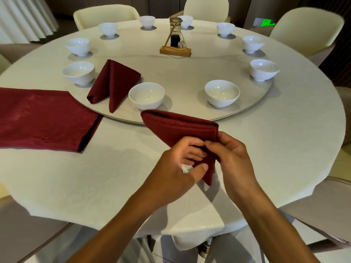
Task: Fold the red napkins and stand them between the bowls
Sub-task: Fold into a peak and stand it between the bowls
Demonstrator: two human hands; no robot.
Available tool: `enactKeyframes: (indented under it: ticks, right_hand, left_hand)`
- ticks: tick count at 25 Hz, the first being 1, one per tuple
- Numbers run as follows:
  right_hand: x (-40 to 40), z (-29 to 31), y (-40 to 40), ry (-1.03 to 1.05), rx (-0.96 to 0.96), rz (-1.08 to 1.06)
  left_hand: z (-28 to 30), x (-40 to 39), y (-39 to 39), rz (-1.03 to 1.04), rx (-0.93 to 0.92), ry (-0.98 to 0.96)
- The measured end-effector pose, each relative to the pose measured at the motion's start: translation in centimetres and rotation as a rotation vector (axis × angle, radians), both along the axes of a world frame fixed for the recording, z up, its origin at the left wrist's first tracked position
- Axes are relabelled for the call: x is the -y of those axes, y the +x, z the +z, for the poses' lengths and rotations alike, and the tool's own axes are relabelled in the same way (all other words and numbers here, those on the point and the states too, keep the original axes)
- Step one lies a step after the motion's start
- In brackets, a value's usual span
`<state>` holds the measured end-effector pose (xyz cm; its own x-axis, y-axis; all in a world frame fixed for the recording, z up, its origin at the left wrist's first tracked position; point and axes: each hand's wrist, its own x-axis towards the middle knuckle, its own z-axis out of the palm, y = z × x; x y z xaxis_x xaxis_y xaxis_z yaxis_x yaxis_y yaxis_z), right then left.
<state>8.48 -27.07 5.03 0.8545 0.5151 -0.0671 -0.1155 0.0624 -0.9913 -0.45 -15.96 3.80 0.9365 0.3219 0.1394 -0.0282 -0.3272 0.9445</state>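
Observation:
I hold a folded red napkin (pixel 180 128) above the table's near edge. My left hand (pixel 176 171) pinches its lower fold, and my right hand (pixel 231 158) grips the same part from the right. One folded red napkin (pixel 112 82) stands on the turntable (pixel 247 111) between two white bowls, one at its left (pixel 78 72) and one at its right (pixel 146 94). A flat stack of red napkins (pixel 43 118) lies at the left on the tablecloth. Another bowl (pixel 222 93) sits right of centre.
Several more white bowls (pixel 264 69) ring the turntable's far rim. A gold-framed holder with a dark bottle (pixel 175 41) stands at the centre. Cream chairs (pixel 303 29) surround the round table (pixel 76 177).

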Motion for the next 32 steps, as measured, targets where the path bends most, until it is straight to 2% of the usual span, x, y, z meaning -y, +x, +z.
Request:
enactKeyframes:
  ticks: [1,3,4,5,6,8,9,10,11,12,15,17,19,20,22,23,25,27,32]
  right_hand:
    - [0.3,-0.1,0.6,0.004,-0.039,0.016]
    - [1.0,-0.2,1.9,-0.03,-0.11,0.056]
    - [1.3,-0.3,2.6,-0.066,-0.128,0.091]
    - [1.5,-0.3,3.4,-0.103,-0.128,0.142]
    - [1.7,-0.3,4.2,-0.136,-0.123,0.204]
    - [1.6,-0.1,5.7,-0.224,-0.099,0.322]
    - [1.3,-0.1,6.2,-0.287,-0.075,0.362]
    - [0.7,-0.3,6.6,-0.363,-0.029,0.383]
    - [0.1,-0.8,6.8,-0.454,0.045,0.388]
    - [-0.5,-1.5,7.0,-0.553,0.146,0.39]
    - [-1.6,-4.4,6.8,-0.852,0.508,0.311]
    - [-1.7,-5.9,5.8,-1.031,0.845,0.175]
    - [-2.2,-7.4,4.3,-0.992,1.057,0.091]
    - [-2.4,-8.1,3.7,-0.916,1.087,0.084]
    - [-2.5,-9.4,2.7,-0.838,1.041,0.159]
    - [-2.0,-9.9,2.5,-0.906,1.002,0.235]
    - [0.2,-10.4,2.9,-1.081,1.045,0.309]
    - [2.3,-10.1,3.4,-1.12,1.072,0.303]
    - [4.6,-9.3,4.1,-1.206,0.95,0.384]
  left_hand:
    - [-0.1,-0.3,-0.3,0.101,0.043,0.033]
    - [0.2,-1.9,-0.6,0.346,0.135,0.439]
    - [0.3,-3.0,-0.7,0.36,0.126,0.611]
    - [0.6,-4.3,-0.8,0.263,0.051,0.63]
    - [1.2,-5.1,-0.9,0.099,-0.065,0.457]
    - [1.6,-5.3,-0.8,-0.19,-0.216,-0.056]
    - [1.0,-5.2,-0.5,-0.195,-0.239,-0.191]
    - [0.1,-5.2,0.0,-0.14,-0.272,-0.197]
    - [-1.0,-5.1,0.4,-0.083,-0.315,-0.135]
    - [-2.0,-5.2,1.0,-0.036,-0.371,0.013]
    - [-4.6,-5.3,2.2,0.08,-0.475,0.543]
    - [-5.8,-4.9,2.6,0.087,-0.343,0.795]
    - [-7.1,-4.7,3.1,0.003,-0.152,0.921]
    - [-7.7,-4.7,3.4,-0.049,-0.106,0.919]
    - [-8.7,-4.9,3.7,-0.119,-0.173,0.907]
    - [-9.3,-5.1,3.5,-0.123,-0.199,0.92]
    - [-10.2,-5.6,2.6,-0.103,-0.188,0.957]
    - [-10.6,-6.1,1.4,-0.083,-0.177,0.966]
    - [-10.8,-6.6,-0.2,-0.042,-0.197,0.952]
